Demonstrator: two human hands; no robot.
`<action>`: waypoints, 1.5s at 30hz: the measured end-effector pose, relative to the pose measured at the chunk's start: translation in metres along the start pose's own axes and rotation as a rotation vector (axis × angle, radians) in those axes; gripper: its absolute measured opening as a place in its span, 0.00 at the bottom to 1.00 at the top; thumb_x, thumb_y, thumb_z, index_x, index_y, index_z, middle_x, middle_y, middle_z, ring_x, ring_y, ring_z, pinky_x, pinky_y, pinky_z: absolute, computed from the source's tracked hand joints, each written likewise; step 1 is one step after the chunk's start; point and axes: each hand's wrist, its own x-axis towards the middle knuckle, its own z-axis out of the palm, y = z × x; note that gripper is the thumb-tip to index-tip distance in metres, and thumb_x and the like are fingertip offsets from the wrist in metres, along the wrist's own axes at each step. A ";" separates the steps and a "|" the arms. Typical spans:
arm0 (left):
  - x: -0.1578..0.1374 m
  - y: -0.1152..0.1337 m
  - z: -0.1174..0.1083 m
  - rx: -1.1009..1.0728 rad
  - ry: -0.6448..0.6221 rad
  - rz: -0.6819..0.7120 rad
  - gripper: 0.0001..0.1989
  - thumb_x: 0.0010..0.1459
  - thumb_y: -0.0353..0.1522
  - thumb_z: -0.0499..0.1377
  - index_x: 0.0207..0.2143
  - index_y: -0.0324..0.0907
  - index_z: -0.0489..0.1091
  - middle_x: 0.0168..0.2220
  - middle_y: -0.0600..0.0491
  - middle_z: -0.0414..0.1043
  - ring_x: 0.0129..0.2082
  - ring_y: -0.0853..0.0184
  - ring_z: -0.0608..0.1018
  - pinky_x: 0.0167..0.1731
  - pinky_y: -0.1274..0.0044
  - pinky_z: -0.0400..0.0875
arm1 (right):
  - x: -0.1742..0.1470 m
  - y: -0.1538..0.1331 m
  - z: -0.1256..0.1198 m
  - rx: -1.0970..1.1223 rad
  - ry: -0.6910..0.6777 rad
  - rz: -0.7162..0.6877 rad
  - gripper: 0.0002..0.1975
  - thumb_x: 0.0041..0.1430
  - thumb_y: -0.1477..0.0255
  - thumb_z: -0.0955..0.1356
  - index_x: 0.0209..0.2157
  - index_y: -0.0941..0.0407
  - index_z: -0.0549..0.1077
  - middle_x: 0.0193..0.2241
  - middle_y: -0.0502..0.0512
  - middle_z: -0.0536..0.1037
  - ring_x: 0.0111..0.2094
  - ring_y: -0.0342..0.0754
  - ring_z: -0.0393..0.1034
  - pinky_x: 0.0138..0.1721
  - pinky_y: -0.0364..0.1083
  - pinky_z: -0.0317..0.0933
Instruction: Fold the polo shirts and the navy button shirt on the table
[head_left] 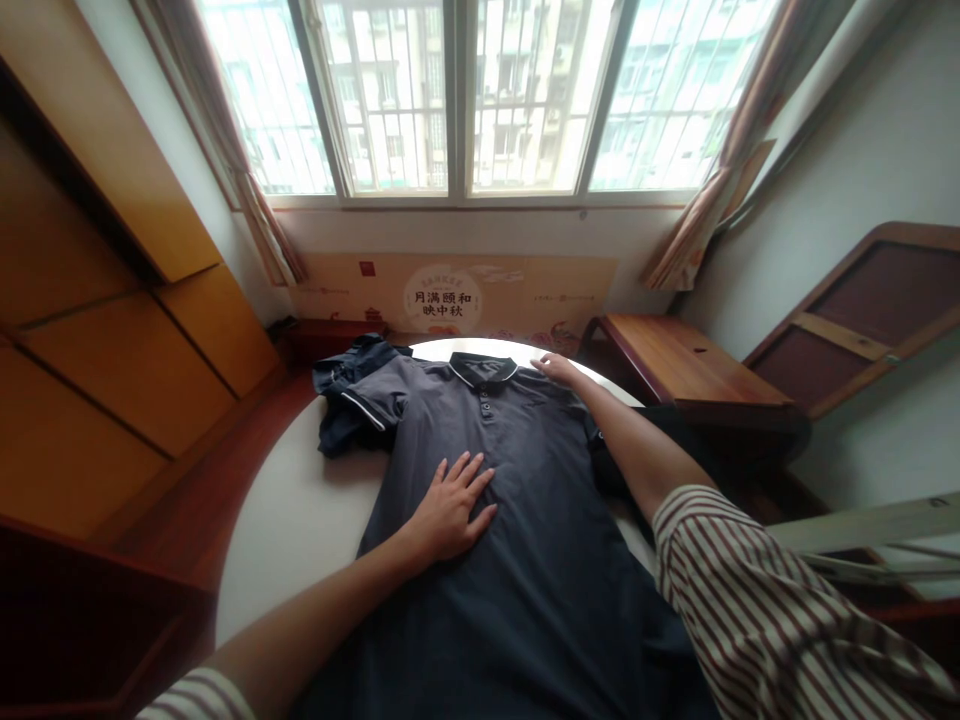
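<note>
A dark grey-blue polo shirt (pixel 517 560) lies front up on a round white table (pixel 281 520), its collar toward the window. My left hand (pixel 454 505) rests flat on the shirt's chest with the fingers spread. Near the shoulder to the right of the collar, my right hand (pixel 556 370) touches the cloth with its fingers stretched out. The sleeve on the left side, edged with a white stripe, is spread out. My right forearm covers most of the other sleeve.
Dark folded clothing (pixel 352 370) lies at the table's left back, partly under the sleeve. A wooden cabinet (pixel 697 365) stands behind on the right, and a wooden folding panel (pixel 862 320) leans by the wall. Yellow cupboards (pixel 150 380) line the left. A printed board (pixel 450 295) stands below the window.
</note>
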 end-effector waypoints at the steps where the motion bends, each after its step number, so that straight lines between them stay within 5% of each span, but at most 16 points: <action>1: 0.000 0.000 0.000 0.001 -0.001 -0.001 0.29 0.68 0.47 0.47 0.67 0.46 0.56 0.70 0.47 0.50 0.70 0.53 0.52 0.65 0.53 0.49 | 0.002 -0.001 0.001 0.007 -0.007 -0.020 0.17 0.66 0.59 0.67 0.45 0.59 0.75 0.46 0.57 0.77 0.46 0.51 0.73 0.49 0.54 0.67; 7: 0.000 0.000 0.000 -0.002 -0.002 -0.004 0.29 0.67 0.47 0.48 0.67 0.47 0.56 0.70 0.47 0.50 0.70 0.53 0.52 0.66 0.53 0.48 | 0.010 -0.010 0.005 0.002 -0.020 -0.078 0.14 0.66 0.64 0.68 0.48 0.59 0.73 0.47 0.57 0.75 0.44 0.50 0.73 0.45 0.54 0.70; 14: 0.000 0.002 -0.002 -0.012 -0.005 -0.006 0.29 0.67 0.46 0.48 0.67 0.45 0.56 0.70 0.46 0.50 0.70 0.53 0.52 0.65 0.52 0.48 | 0.001 -0.011 0.006 -0.053 0.117 -0.017 0.18 0.67 0.65 0.67 0.55 0.57 0.68 0.51 0.59 0.73 0.48 0.53 0.71 0.48 0.57 0.68; 20: -0.001 0.004 -0.004 -0.010 -0.007 -0.010 0.29 0.68 0.46 0.48 0.67 0.45 0.57 0.70 0.46 0.50 0.70 0.53 0.52 0.65 0.52 0.48 | -0.013 -0.037 0.010 -0.112 0.189 -0.034 0.20 0.66 0.78 0.60 0.59 0.64 0.63 0.57 0.73 0.67 0.59 0.61 0.61 0.56 0.57 0.57; 26: -0.001 0.002 -0.003 -0.003 -0.012 0.001 0.29 0.68 0.46 0.48 0.67 0.45 0.56 0.70 0.46 0.49 0.70 0.53 0.51 0.65 0.52 0.47 | -0.043 -0.068 0.030 -0.136 0.089 -0.087 0.20 0.68 0.66 0.59 0.54 0.64 0.68 0.52 0.72 0.73 0.52 0.59 0.68 0.51 0.51 0.60; 31: -0.001 -0.001 0.001 0.001 -0.004 0.008 0.29 0.68 0.46 0.48 0.67 0.45 0.56 0.70 0.46 0.49 0.70 0.53 0.51 0.65 0.52 0.48 | -0.080 -0.036 0.013 -0.181 0.112 -0.011 0.23 0.68 0.63 0.60 0.56 0.62 0.68 0.57 0.71 0.68 0.58 0.60 0.63 0.56 0.54 0.56; 36: 0.000 -0.002 0.003 0.011 0.005 0.010 0.29 0.68 0.46 0.48 0.67 0.45 0.56 0.70 0.46 0.50 0.70 0.52 0.52 0.65 0.52 0.49 | -0.108 0.025 -0.029 -0.216 0.145 0.269 0.31 0.60 0.60 0.68 0.55 0.72 0.69 0.56 0.84 0.66 0.58 0.73 0.60 0.52 0.62 0.58; 41: 0.000 -0.001 0.002 0.026 0.014 0.004 0.29 0.68 0.46 0.48 0.66 0.44 0.58 0.70 0.46 0.51 0.70 0.53 0.53 0.65 0.53 0.49 | -0.123 0.055 -0.042 -0.106 0.038 0.269 0.17 0.54 0.65 0.73 0.41 0.64 0.79 0.39 0.67 0.80 0.42 0.57 0.75 0.40 0.45 0.65; 45: 0.000 -0.002 0.003 0.028 0.017 0.015 0.29 0.68 0.46 0.48 0.66 0.44 0.58 0.69 0.45 0.51 0.69 0.53 0.53 0.65 0.53 0.49 | -0.127 0.060 -0.049 -0.061 0.160 0.248 0.15 0.63 0.72 0.64 0.46 0.63 0.77 0.44 0.65 0.80 0.44 0.53 0.74 0.40 0.43 0.64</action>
